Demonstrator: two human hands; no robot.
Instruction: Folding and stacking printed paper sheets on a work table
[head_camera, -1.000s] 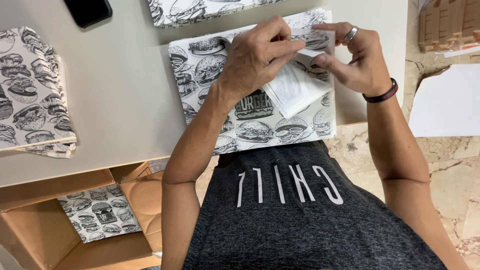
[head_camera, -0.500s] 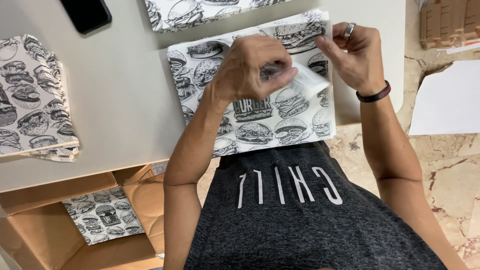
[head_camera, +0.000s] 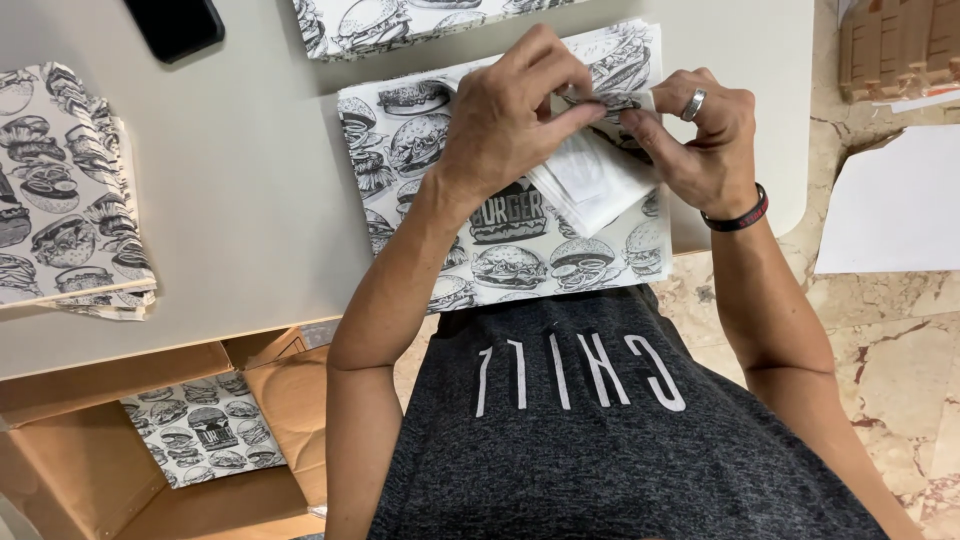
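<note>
1. Nearest, lower left: an open cardboard box (head_camera: 90, 480) is holding one burger-print sheet (head_camera: 205, 440).
2. On the table (head_camera: 260, 200), a stack of printed sheets (head_camera: 510, 265) is lying just in front of the person.
3. Left hand (head_camera: 510, 120) and right hand (head_camera: 705, 135) are meeting over the stack's far right corner, both pinching the folded paper (head_camera: 595, 180); fingers closed on its top edge.
4. The paper is hanging just below the fingertips, long axis slanting down-right; both hands equally near.
5. It is looking white inside, printed outside.
6. Farther: a second pile (head_camera: 70, 200) at left, a black phone (head_camera: 175, 25).
</note>
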